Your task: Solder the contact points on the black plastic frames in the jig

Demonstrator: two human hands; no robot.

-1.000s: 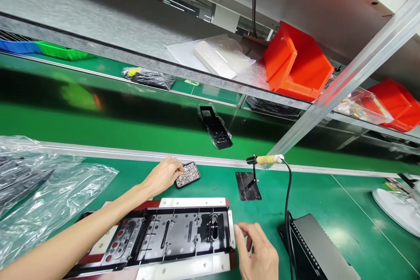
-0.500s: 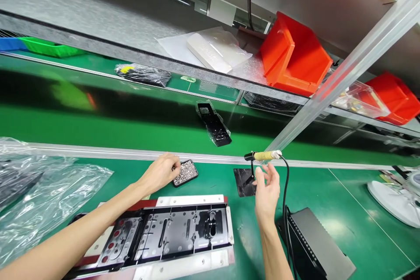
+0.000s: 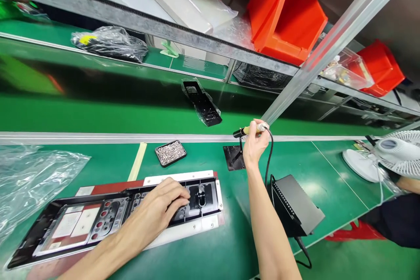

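Note:
My left hand [image 3: 164, 201] is over a long black plastic housing [image 3: 193, 210], its fingertips closed together near the housing's right half. Whatever they pinch is too small to make out. The housing lies in a fixture with white edge blocks [image 3: 179, 178] and a red base. My right hand [image 3: 255, 146] is closed round the yellow handle of a soldering iron [image 3: 246, 131], which points left at its stand [image 3: 234, 157]. Behind the housing sits a small black tray [image 3: 170, 153] filled with tiny metal pieces.
A black box-shaped unit [image 3: 298, 203] with a cable stands right of my forearm. Clear plastic bags [image 3: 36, 183] lie at left. A bagged black part [image 3: 201, 103] rests behind the rail. Above is a shelf with a red bin [image 3: 288, 17]. A white fan [image 3: 398, 151] and another person's sleeve [image 3: 390, 218] are at right.
My left hand has left the tray of metal pieces and come over the housing. My right hand has gone from open beside the soldering iron to gripping it. The view has shifted.

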